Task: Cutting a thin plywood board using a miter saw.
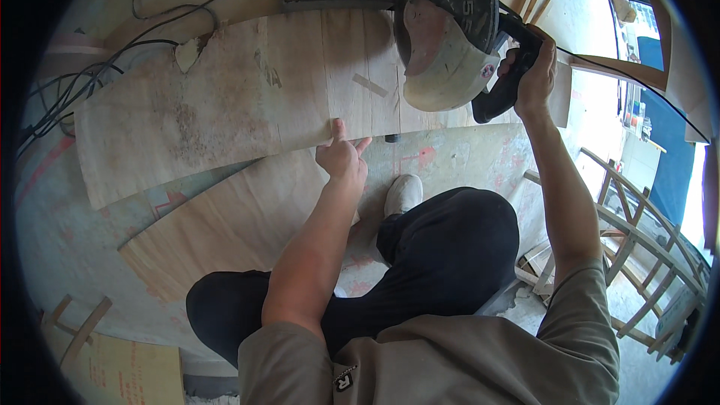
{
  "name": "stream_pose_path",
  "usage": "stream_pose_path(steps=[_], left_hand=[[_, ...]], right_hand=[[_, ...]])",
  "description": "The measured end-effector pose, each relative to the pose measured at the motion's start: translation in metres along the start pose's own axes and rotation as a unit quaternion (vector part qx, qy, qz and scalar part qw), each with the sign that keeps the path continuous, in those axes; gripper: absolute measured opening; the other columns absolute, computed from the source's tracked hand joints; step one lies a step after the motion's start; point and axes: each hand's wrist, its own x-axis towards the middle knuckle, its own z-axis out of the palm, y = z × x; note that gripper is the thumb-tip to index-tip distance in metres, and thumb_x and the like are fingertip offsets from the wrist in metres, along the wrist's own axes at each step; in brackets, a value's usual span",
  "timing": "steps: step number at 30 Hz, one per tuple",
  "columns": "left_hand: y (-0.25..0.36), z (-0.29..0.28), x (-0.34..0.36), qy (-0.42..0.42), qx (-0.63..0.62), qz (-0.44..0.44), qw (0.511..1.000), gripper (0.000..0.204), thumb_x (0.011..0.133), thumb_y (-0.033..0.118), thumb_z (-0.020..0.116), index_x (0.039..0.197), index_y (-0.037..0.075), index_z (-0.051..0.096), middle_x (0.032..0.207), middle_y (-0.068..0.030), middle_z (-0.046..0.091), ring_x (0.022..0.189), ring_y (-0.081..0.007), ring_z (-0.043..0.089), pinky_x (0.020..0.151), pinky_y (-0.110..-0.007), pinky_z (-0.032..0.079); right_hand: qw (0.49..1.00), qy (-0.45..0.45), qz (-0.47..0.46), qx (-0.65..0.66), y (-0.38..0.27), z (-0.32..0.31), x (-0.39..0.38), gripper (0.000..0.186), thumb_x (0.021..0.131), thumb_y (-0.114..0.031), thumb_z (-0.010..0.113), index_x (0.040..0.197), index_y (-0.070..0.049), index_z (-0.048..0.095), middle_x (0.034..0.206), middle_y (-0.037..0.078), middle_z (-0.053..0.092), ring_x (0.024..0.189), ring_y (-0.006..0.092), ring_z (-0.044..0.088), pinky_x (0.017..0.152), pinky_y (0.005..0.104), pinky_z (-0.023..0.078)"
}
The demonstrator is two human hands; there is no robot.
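A long plywood board lies across in front of me, its left part stained and its upper edge chipped. At the middle of its near edge is my left hand, with the thumb on top and the fingers around the edge, partly hidden. To the right, a mitre saw with a dark housing and a pale blade guard stands over the board. My right hand is wrapped round the saw's black handle. The guard hides the blade and the part of the board beneath it.
A second plywood piece lies on the floor below the board. Black cables tangle at the left. Wooden strips lie behind the saw. A wooden lattice frame stands at the right, and a yellowish sheet lies at the lower left.
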Motion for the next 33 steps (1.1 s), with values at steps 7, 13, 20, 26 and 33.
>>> stream_pose_path(steps=[7, 13, 20, 26, 33], left_hand=[[0.002, 0.003, -0.004, 0.018, 0.013, -0.001, 1.000, 0.039, 0.095, 0.016, 0.064, 0.120, -0.007, 0.045, 0.116, -0.0162, 0.055, 0.090, -0.0263, 0.061, 0.074, -0.042, 0.065], [-0.001, 0.000, 0.000, 0.013, 0.017, 0.004, 1.000, 0.040, 0.096, 0.015, 0.063, 0.123, -0.007, 0.043, 0.117, -0.0166, 0.055, 0.100, -0.0348, 0.063, 0.081, -0.051, 0.063], [0.000, 0.002, -0.002, 0.009, 0.014, -0.002, 1.000, 0.042, 0.096, 0.014, 0.062, 0.125, -0.008, 0.042, 0.120, -0.0174, 0.055, 0.104, -0.0355, 0.062, 0.083, -0.052, 0.062], [0.000, 0.001, 0.001, 0.023, 0.015, -0.008, 1.000, 0.040, 0.096, 0.015, 0.064, 0.122, -0.008, 0.044, 0.116, -0.0163, 0.055, 0.096, -0.0309, 0.061, 0.078, -0.048, 0.064], [0.003, 0.006, -0.007, 0.016, 0.016, -0.004, 1.000, 0.041, 0.096, 0.017, 0.063, 0.123, -0.008, 0.045, 0.118, -0.0168, 0.056, 0.098, -0.0294, 0.062, 0.075, -0.043, 0.065]], right_hand=[[1.000, -0.001, 0.003, -0.011, -0.007, 0.000, 0.001, 0.059, 0.102, -0.059, 0.030, 0.123, -0.007, 0.049, 0.068, 0.007, 0.056, 0.052, 0.0140, 0.056, 0.049, 0.0288, 0.051], [1.000, 0.000, 0.008, -0.015, -0.006, 0.002, 0.002, 0.062, 0.101, -0.061, 0.029, 0.123, -0.006, 0.048, 0.069, 0.007, 0.056, 0.052, 0.0141, 0.056, 0.049, 0.0291, 0.051], [1.000, 0.007, -0.008, -0.027, -0.003, 0.003, -0.006, 0.062, 0.101, -0.061, 0.029, 0.123, -0.006, 0.048, 0.069, 0.007, 0.057, 0.053, 0.0142, 0.057, 0.050, 0.0285, 0.051], [0.999, 0.005, -0.020, -0.034, 0.000, 0.006, -0.008, 0.060, 0.103, -0.058, 0.027, 0.123, -0.006, 0.047, 0.069, 0.007, 0.057, 0.053, 0.0138, 0.056, 0.050, 0.0281, 0.051], [0.999, -0.002, -0.027, -0.022, 0.006, 0.003, -0.008, 0.056, 0.104, -0.054, 0.025, 0.124, -0.006, 0.046, 0.069, 0.007, 0.057, 0.053, 0.0138, 0.056, 0.050, 0.0282, 0.051]])
